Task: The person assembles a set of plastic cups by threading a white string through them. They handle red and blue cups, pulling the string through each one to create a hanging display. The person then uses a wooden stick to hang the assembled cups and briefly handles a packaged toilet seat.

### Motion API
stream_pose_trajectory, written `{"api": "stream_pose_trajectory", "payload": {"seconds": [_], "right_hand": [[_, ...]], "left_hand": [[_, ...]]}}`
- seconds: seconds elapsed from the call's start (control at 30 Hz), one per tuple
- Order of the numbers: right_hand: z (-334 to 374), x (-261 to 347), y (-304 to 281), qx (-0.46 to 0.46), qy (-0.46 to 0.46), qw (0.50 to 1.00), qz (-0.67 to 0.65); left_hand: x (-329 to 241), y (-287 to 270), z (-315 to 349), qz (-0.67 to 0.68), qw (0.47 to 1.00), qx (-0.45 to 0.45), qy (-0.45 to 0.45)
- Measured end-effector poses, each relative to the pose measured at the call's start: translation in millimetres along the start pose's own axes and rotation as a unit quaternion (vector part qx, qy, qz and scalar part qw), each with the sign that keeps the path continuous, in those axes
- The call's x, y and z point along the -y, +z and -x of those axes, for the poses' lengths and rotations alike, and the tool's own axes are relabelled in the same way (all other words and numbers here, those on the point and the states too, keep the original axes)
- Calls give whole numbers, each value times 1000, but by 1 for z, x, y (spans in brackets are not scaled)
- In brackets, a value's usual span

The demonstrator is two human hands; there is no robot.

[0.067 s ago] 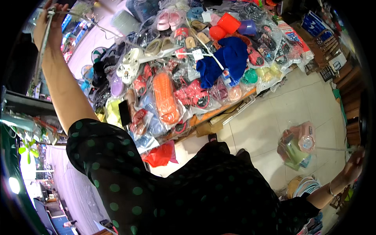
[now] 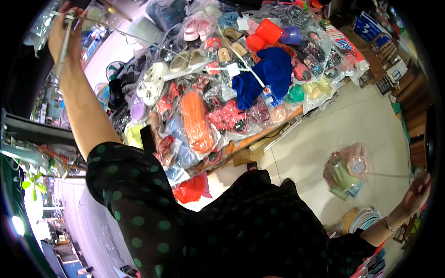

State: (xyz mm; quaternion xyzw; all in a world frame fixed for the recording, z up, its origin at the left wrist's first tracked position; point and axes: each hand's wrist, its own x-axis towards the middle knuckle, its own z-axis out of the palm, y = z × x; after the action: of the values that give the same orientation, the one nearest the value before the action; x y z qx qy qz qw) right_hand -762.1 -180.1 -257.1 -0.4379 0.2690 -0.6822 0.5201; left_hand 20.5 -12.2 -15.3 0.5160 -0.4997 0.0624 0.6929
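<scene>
High at the far left, my raised left hand (image 2: 65, 39) has its fingers closed around a knotted pale cord (image 2: 68, 23). One length of it drops along my wrist and another runs right over the goods. Clear plastic (image 2: 39, 34) shows beside my fingers. At the far right my right hand (image 2: 417, 194) is closed on the end of a thin pale rod (image 2: 394, 175). The rod's other end meets a clear plastic bag (image 2: 345, 171) with pink and green items, above the tiled floor. My right fingertips are dim near the rim.
A table ahead is heaped with bagged footwear, including orange slippers (image 2: 197, 120) and white clogs (image 2: 153, 83). A blue cloth (image 2: 264, 76), red cups (image 2: 266, 34) and a black phone (image 2: 147, 139) lie there too. Coiled pale tubing (image 2: 366, 220) is near my right forearm. Wooden furniture (image 2: 415, 97) lines the right.
My left hand has shifted slightly right and down in the picture. The bag at the rod has swung a little left. Both hands keep their holds.
</scene>
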Motion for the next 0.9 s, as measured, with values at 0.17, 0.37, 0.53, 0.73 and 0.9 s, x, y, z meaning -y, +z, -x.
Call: {"api": "stream_pose_trajectory", "payload": {"seconds": [0.17, 0.37, 0.53, 0.73, 0.9], "right_hand": [[39, -42, 98, 52, -50, 995, 72], [63, -66, 139, 92, -37, 991, 96], [68, -105, 200, 3, 50, 971, 235], [69, -151, 227, 243, 107, 958, 111], [80, -174, 241, 331, 179, 926, 17]], "left_hand": [[134, -44, 18, -346, 937, 39, 7], [362, -123, 140, -397, 872, 110, -265], [410, -227, 258, -522, 778, -3, -351], [243, 1, 281, -232, 947, 26, -221], [101, 158, 347, 55, 899, 317, -296]]}}
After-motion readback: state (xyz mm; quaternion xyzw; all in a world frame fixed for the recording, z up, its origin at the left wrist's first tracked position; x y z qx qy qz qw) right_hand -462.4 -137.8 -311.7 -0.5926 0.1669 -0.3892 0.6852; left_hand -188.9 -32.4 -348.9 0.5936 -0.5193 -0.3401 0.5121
